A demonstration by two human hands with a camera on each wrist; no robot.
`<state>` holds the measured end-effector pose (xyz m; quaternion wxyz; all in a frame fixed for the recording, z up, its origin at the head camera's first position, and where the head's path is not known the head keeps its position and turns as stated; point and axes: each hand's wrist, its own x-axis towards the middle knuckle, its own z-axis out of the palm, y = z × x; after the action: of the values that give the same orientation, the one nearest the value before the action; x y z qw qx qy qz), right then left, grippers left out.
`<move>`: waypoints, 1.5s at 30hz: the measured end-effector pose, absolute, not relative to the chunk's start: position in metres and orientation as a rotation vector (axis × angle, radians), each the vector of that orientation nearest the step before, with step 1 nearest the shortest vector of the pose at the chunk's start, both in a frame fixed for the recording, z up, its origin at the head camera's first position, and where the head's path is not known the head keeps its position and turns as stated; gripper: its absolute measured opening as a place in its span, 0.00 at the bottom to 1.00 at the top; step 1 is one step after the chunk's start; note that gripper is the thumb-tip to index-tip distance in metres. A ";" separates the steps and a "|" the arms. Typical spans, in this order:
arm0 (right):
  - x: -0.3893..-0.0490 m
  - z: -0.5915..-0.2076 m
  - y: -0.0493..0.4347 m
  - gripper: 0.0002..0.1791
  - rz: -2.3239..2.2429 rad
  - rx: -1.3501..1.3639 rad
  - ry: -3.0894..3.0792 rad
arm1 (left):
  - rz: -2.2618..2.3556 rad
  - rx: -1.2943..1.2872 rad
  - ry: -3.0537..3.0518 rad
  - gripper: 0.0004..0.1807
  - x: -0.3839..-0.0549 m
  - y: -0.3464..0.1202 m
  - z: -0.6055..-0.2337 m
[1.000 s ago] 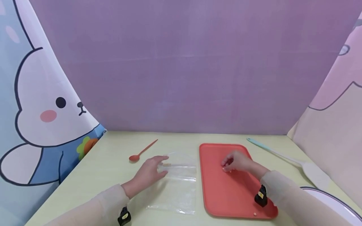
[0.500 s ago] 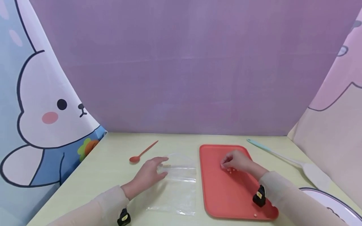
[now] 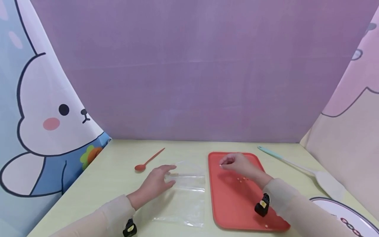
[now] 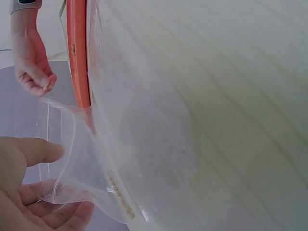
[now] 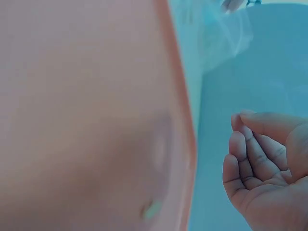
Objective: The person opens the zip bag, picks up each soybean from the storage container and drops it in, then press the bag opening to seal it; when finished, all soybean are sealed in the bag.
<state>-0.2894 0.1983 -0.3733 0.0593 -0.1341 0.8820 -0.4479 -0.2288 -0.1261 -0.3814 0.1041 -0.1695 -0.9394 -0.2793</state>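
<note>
A clear zip-lock bag (image 3: 189, 197) lies left of the red tray (image 3: 231, 204). My left hand (image 3: 157, 184) holds the bag's mouth at its left side, thumb and fingers spread apart in the plastic. Several small tan pieces (image 4: 120, 195) sit in a row inside the bag, seen in the left wrist view. My right hand (image 3: 240, 164) is above the tray's upper left part, thumb and forefinger pinching a small pale bean-like piece (image 4: 45, 87). Several similar pieces (image 3: 241, 179) lie on the tray below that wrist, and another piece (image 3: 266, 226) is near its front edge.
An orange-red spoon (image 3: 145, 163) lies behind my left hand. At the right are a long-handled spatula (image 3: 325, 182) with a mint handle end and a white dark-rimmed plate (image 3: 334, 207), partly under my right sleeve. A purple cloth backdrop (image 3: 192, 82) rises behind the table.
My right hand has lifted from the pieces on the tray and moved up and left toward the bag, a small piece between its fingertips. My left hand and the bag stay in place.
</note>
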 end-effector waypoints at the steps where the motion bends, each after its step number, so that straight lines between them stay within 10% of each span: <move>1: -0.289 -0.371 0.193 0.10 -1.379 -0.413 2.655 | -0.822 -0.500 -2.770 0.28 -0.229 -0.126 -0.381; 22: -0.289 -0.349 0.120 0.07 -1.486 -0.796 2.539 | -0.804 -0.503 -2.763 0.28 -0.230 -0.125 -0.380; 45: -0.285 -0.351 0.216 0.06 -1.332 -0.505 2.746 | -0.805 -0.506 -2.757 0.28 -0.229 -0.124 -0.378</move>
<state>-0.2851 0.2164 -0.3511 0.0239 -0.1632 0.8874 -0.4305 -0.2289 -0.1241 -0.3778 0.1124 -0.1724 -0.9394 -0.2743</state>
